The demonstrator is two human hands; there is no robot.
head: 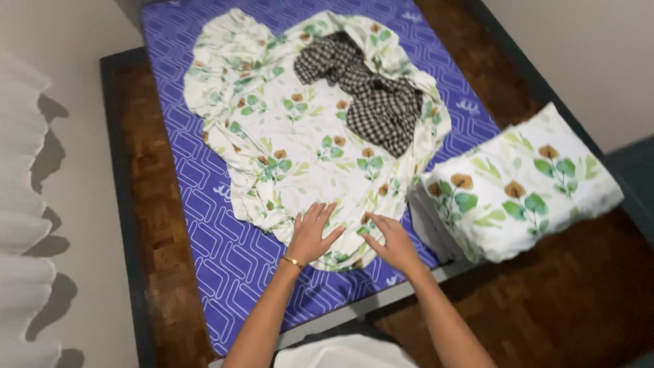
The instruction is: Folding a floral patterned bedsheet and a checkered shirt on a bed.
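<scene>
**Two hands flat on a rumpled floral sheet**

The far end of the purple mattress [204, 204] is cut off by the top of the frame, and much of its patterned surface is hidden under the fitted sheet [300, 136] spread over it. The sheet's gathered edges curl inward, so its underside and corners cannot be made out. Part of the black-and-white checked cloth [371, 95] lies in the sheet's folds near the far right side; how far it runs beneath them is unclear. A pale object at the bottom edge, between the forearms, is too cropped to identify.

The sheet is soft, thin cotton-like fabric, white with green leaves and brown flowers, wrinkled and roughly rounded in outline. The left hand [312, 235], with a thin gold bracelet at the wrist, lies palm down on the sheet's near edge with fingers spread. The right hand [394, 244] rests just beside it, also flat, fingers loosely open, gripping nothing.

To the right, a plump pillow [521, 184] in matching floral fabric lies partly over the mattress corner and partly over the dark wooden parquet floor [545, 307]. The mattress cover is smooth, printed with a repeating geometric line pattern.
</scene>
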